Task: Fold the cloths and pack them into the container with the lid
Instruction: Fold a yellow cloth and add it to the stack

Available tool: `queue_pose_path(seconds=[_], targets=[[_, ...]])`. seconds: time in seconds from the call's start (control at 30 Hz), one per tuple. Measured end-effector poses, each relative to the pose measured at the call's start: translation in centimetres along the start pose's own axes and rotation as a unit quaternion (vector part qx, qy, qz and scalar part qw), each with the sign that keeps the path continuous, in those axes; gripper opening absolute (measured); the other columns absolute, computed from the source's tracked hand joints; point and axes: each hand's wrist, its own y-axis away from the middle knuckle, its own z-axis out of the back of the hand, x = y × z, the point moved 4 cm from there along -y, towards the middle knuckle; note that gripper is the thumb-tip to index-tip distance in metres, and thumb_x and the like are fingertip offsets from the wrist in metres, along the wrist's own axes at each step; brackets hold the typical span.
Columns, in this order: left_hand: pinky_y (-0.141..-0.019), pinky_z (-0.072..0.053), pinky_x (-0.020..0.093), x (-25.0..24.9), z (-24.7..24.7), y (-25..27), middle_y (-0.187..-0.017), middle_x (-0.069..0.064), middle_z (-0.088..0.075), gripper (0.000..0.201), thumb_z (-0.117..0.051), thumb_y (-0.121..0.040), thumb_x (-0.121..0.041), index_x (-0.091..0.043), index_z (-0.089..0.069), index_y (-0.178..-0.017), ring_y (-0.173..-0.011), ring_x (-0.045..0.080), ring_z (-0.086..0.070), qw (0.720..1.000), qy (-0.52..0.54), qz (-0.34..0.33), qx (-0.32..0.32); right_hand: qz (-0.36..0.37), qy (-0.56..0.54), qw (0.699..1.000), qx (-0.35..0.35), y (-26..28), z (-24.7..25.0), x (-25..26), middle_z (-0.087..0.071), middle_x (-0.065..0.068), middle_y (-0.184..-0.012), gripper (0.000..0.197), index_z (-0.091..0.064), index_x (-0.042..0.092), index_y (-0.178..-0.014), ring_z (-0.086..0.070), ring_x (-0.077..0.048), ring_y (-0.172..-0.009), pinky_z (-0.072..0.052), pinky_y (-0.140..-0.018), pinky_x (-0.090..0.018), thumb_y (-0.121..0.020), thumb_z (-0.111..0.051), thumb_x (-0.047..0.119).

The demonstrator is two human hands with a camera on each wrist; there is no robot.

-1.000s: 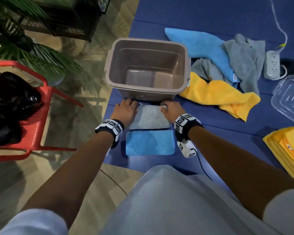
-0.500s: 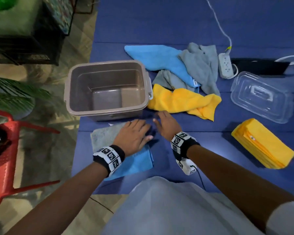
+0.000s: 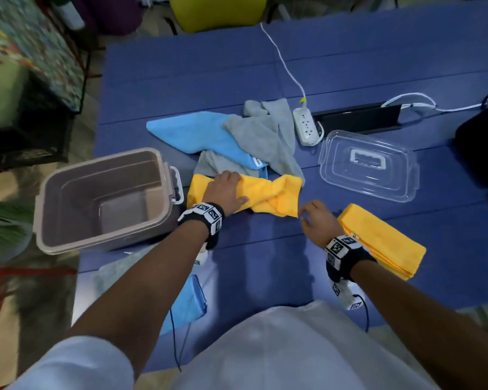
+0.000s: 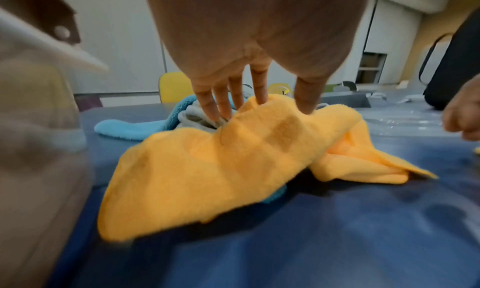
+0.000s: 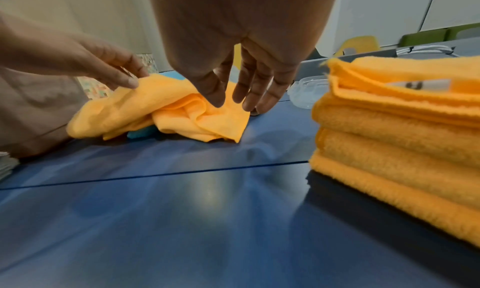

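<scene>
A person leans over a blue bench (image 3: 265,266) with both arms stretched forward. The left hand (image 3: 226,192) lies on the left part of a crumpled yellow cloth (image 3: 268,197); in the left wrist view its fingers (image 4: 259,87) are spread apart and dig down into a raised fold of the cloth, gathering it. The right hand (image 3: 319,220) hovers just beside the cloth's right corner with its fingers (image 5: 249,87) apart and loosely extended, holding nothing; whether the fingertips touch the fabric cannot be told.

The yellow cloth lies near the middle of the bench, just right of an open brown plastic container (image 3: 104,201), which has nothing inside it. Behind the yellow cloth is a loose heap of unfolded cloths: a light blue cloth (image 3: 197,133) and a grey cloth (image 3: 268,136), overlapping one another, with the yellow one resting against their near edge. A clear plastic lid (image 3: 368,167) lies on the bench to the right of the heap, well apart from the container.

Just right of the right hand sits a stack of folded yellow cloths (image 3: 383,243). Near the person's body, partly hidden under the left forearm, are a folded grey cloth (image 3: 110,274) and a folded blue cloth (image 3: 189,302). A white power strip (image 3: 306,126) with its cord lies behind the lid.
</scene>
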Motion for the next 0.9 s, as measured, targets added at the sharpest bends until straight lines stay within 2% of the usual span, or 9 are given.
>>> queue_pose_path(seconds=[0.13,0.23,0.3,0.4,0.47,0.57,0.67,0.77,0.9], targets=[[-0.078,-0.048,0.044,-1.7,-0.7,-0.4,-0.114,0.017,-0.060,0.043,-0.061,-0.089,-0.021,-0.010,-0.042,-0.126,-0.101,0.035,-0.056,0.998,-0.046,0.012,0.048,0.013,-0.050,0.998,-0.023,-0.6,1.5,-0.3,-0.049,-0.010,-0.119,0.025,-0.059,0.009,-0.113,-0.055,-0.029,-0.100,-0.047,-0.082,-0.040,-0.090,-0.053,0.007],[-0.074,-0.043,0.037,-3.2,-2.3,0.6,-0.111,0.018,-0.060,0.027,-0.052,-0.094,-0.016,-0.005,-0.051,-0.118,-0.101,0.036,-0.056,0.995,0.066,0.046,0.064,-0.010,-0.107,0.994,-0.022,-1.8,2.0,0.0,-0.054,-0.009,-0.116,0.025,-0.057,0.013,-0.115,-0.057,-0.029,-0.101,-0.049,-0.084,-0.043,-0.090,-0.055,0.013],[-0.066,-0.032,0.033,-4.7,-3.2,1.7,-0.094,0.020,-0.060,0.014,-0.048,-0.095,-0.014,-0.001,-0.055,-0.096,-0.089,0.032,-0.055,0.984,0.159,0.059,0.056,-0.091,-0.177,0.980,0.028,-2.6,1.6,0.0,-0.061,-0.009,-0.112,0.036,-0.051,0.014,-0.122,-0.061,-0.030,-0.100,-0.051,-0.082,-0.042,-0.092,-0.055,0.034],[-0.061,-0.023,0.033,-7.1,-4.6,3.9,-0.073,0.020,-0.047,0.021,-0.046,-0.096,-0.009,-0.001,-0.046,-0.077,-0.070,0.023,-0.043,0.958,0.278,0.063,0.040,-0.241,-0.378,0.884,0.136,-2.5,-0.6,0.5,-0.055,-0.010,-0.121,0.065,-0.040,0.020,-0.133,-0.062,-0.034,-0.104,-0.056,-0.071,-0.039,-0.086,-0.049,0.064],[-0.065,-0.027,0.032,-7.8,-6.0,5.2,-0.071,0.013,-0.040,0.021,-0.045,-0.095,-0.009,-0.008,-0.042,-0.074,-0.068,0.019,-0.039,0.928,0.359,0.080,0.056,-0.251,-0.443,0.850,0.136,-2.4,-1.5,0.9,-0.056,-0.011,-0.117,0.052,-0.050,0.018,-0.122,-0.061,-0.031,-0.103,-0.058,-0.074,-0.044,-0.089,-0.053,0.057],[-0.069,-0.034,0.035,-7.7,-6.9,7.1,-0.074,0.009,-0.046,0.009,-0.048,-0.083,-0.015,-0.011,-0.048,-0.075,-0.072,0.018,-0.043,0.870,0.465,0.152,0.070,-0.194,-0.422,0.880,0.096,-2.1,-1.5,1.5,-0.062,-0.008,-0.094,0.021,-0.060,0.016,-0.098,-0.061,-0.028,-0.093,-0.054,-0.080,-0.042,-0.090,-0.062,0.035],[-0.075,-0.041,0.032,-7.2,-5.3,8.5,-0.090,0.003,-0.059,0.014,-0.047,-0.086,-0.003,-0.013,-0.056,-0.086,-0.088,0.023,-0.055,0.870,0.461,0.173,-0.033,-0.176,-0.508,0.837,0.102,-1.3,-0.8,3.1,-0.052,-0.011,-0.083,0.012,-0.059,0.027,-0.074,-0.051,-0.026,-0.083,-0.041,-0.068,-0.037,-0.074,-0.071,0.028],[-0.102,-0.037,0.024,-7.7,0.2,9.4,-0.132,-0.006,-0.047,0.028,-0.046,-0.095,-0.014,-0.014,-0.051,-0.123,-0.127,0.013,-0.044,0.889,0.413,0.034,-0.195,-0.077,-0.545,0.824,0.134,-0.3,1.6,6.5,-0.045,-0.010,-0.081,0.014,-0.059,0.019,-0.071,-0.041,-0.027,-0.075,-0.032,-0.065,-0.035,-0.065,-0.071,0.015],[-0.110,-0.029,0.022,-9.7,6.7,9.5,-0.145,-0.010,-0.044,0.044,-0.043,-0.099,-0.039,-0.021,-0.047,-0.139,-0.136,0.005,-0.036,0.896,0.423,-0.098,-0.097,0.043,-0.509,0.839,0.185,1.9,5.9,11.7,-0.053,-0.014,-0.085,0.048,-0.058,-0.013,-0.091,-0.048,-0.026,-0.083,-0.036,-0.075,-0.038,-0.053,-0.067,0.015]])
